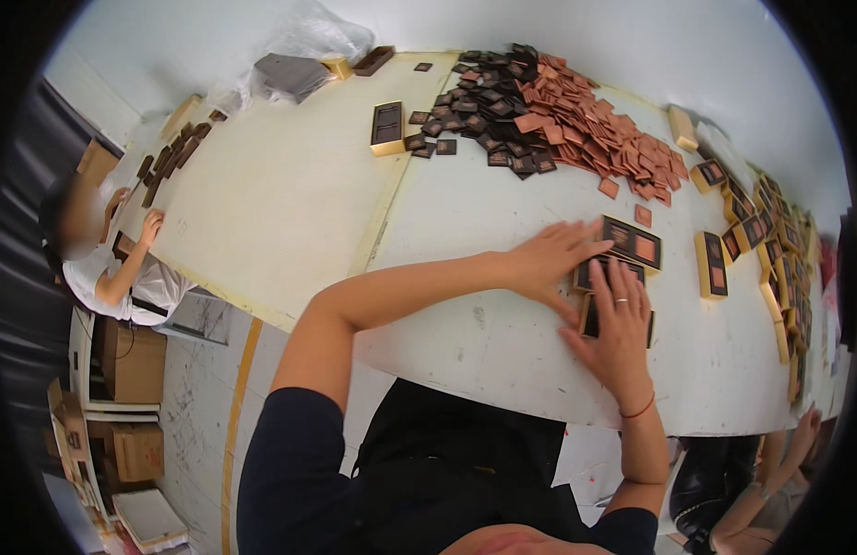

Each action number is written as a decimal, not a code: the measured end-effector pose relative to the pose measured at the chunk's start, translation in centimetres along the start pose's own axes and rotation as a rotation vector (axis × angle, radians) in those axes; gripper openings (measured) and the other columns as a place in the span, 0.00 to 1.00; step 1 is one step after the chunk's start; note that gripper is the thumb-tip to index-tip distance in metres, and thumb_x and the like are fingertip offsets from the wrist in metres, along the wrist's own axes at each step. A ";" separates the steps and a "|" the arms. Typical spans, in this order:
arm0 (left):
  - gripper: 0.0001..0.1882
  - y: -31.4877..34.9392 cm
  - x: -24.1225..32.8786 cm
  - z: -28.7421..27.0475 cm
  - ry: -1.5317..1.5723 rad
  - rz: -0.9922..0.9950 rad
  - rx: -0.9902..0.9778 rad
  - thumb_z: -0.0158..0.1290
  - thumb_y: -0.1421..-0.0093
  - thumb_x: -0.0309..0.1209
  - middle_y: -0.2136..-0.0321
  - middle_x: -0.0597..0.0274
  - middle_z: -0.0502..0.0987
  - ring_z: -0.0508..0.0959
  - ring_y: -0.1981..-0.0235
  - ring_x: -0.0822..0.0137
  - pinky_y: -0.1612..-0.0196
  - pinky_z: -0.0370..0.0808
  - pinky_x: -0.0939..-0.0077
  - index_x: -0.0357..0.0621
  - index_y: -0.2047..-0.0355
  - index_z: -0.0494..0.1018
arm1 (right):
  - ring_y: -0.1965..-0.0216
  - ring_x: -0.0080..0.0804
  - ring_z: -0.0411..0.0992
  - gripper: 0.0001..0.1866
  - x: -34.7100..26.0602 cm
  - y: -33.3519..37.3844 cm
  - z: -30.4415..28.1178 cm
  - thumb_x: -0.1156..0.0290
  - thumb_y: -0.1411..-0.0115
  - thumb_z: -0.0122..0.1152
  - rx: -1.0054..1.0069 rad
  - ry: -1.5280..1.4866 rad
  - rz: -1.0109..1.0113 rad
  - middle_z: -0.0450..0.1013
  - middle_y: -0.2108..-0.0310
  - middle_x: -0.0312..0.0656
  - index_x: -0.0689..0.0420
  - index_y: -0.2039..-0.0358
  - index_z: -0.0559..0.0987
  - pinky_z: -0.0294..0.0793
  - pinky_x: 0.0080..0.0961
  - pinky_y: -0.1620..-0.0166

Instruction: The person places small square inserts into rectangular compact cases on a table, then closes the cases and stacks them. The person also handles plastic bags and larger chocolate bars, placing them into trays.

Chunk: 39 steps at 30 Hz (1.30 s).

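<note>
Side by side, three gold boxes with black inserts (632, 242) sit beneath a worker's hands on a white table (475, 351). The left hand (553, 259) spreads its fingers open at the boxes' left side; the right hand (618, 310), fingers outstretched, lies across the nearer two. Beyond them spreads a heap of black squares (489, 102) and copper squares (595, 120). More gold boxes (712, 264) crowd the right, while a co-worker (105, 277) sits far left.
</note>
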State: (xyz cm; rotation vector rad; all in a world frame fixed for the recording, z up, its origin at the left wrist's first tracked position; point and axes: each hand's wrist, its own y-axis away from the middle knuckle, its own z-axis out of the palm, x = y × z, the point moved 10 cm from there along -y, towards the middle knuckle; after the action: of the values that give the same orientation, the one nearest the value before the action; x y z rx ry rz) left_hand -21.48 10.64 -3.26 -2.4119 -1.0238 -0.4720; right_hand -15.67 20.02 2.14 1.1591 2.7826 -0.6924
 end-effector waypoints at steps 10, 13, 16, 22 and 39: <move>0.50 3.7 -9.2 -8.9 -0.213 -0.216 0.315 0.63 0.47 0.53 0.30 0.43 0.51 0.49 0.30 0.39 0.30 0.45 0.46 0.48 0.31 0.54 | 0.32 0.47 0.55 0.45 7.2 -0.3 -0.1 0.57 0.51 0.73 0.018 0.160 0.141 0.60 0.33 0.49 0.53 0.34 0.65 0.51 0.45 0.33; 0.40 9.5 -13.4 -15.7 -0.465 -0.436 0.481 0.61 0.43 0.50 0.32 0.46 0.56 0.50 0.30 0.40 0.31 0.46 0.44 0.49 0.34 0.61 | 0.32 0.47 0.55 0.45 8.1 -0.7 -0.1 0.57 0.50 0.73 0.019 0.171 0.155 0.59 0.33 0.48 0.53 0.34 0.65 0.51 0.45 0.33; 0.36 15.2 -18.4 -18.6 -0.662 -0.644 0.495 0.59 0.42 0.49 0.32 0.49 0.57 0.49 0.30 0.42 0.31 0.45 0.43 0.52 0.36 0.65 | 0.31 0.47 0.54 0.44 10.1 -0.7 0.0 0.58 0.49 0.72 0.032 0.201 0.173 0.59 0.33 0.47 0.53 0.33 0.64 0.51 0.45 0.33; 0.30 22.0 -21.0 -20.0 -0.571 -0.753 0.512 0.58 0.41 0.48 0.33 0.52 0.59 0.59 0.33 0.46 0.33 0.57 0.53 0.52 0.41 0.69 | 0.29 0.48 0.49 0.39 11.2 -0.8 -1.5 0.65 0.45 0.69 0.180 0.426 0.229 0.56 0.30 0.44 0.52 0.33 0.64 0.45 0.49 0.31; 0.16 25.4 -22.8 -23.8 -0.378 -0.678 0.929 0.53 0.35 0.39 0.50 0.51 0.74 0.74 0.48 0.49 0.45 0.72 0.60 0.41 0.54 0.73 | 0.31 0.57 0.50 0.26 3.9 -1.5 2.7 0.74 0.44 0.66 0.025 -0.172 0.076 0.61 0.36 0.49 0.59 0.44 0.74 0.54 0.50 0.33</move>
State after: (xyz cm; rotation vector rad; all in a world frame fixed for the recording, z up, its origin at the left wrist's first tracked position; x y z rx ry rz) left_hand -20.83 -30.91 -1.87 -1.3099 -1.7372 0.2515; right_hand -19.80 20.57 -0.56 1.1435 2.5823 -0.7813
